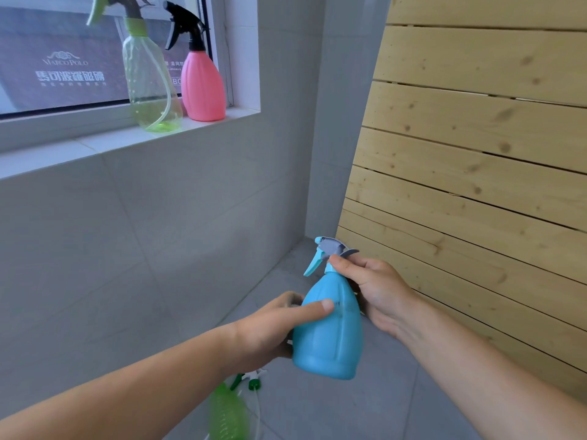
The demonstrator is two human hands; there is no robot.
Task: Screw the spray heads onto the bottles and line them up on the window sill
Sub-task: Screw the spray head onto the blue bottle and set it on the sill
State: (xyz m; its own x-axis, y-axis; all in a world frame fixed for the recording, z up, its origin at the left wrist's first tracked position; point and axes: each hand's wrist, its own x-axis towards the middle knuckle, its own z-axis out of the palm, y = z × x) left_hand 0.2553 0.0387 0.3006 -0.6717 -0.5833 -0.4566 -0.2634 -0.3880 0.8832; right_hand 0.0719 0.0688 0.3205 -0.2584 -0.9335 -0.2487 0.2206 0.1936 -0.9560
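Blue bottle (328, 328) gripped by left hand (270, 328); right hand (378, 290) pinches its spray head (330, 252), which could cross-thread if tilted

I've got the blue bottle (328, 331) gripped in my left hand (273, 328); right hand (378, 290) is pinching the neck under its spray head (330, 249). Clear green bottle (149, 81) and pink bottle (201, 84) stand side by side on the window sill (95, 144); another green bottle (227, 414) lies on the floor below.

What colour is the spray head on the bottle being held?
Grey with a light blue trigger, on the blue bottle's spray head; head view.
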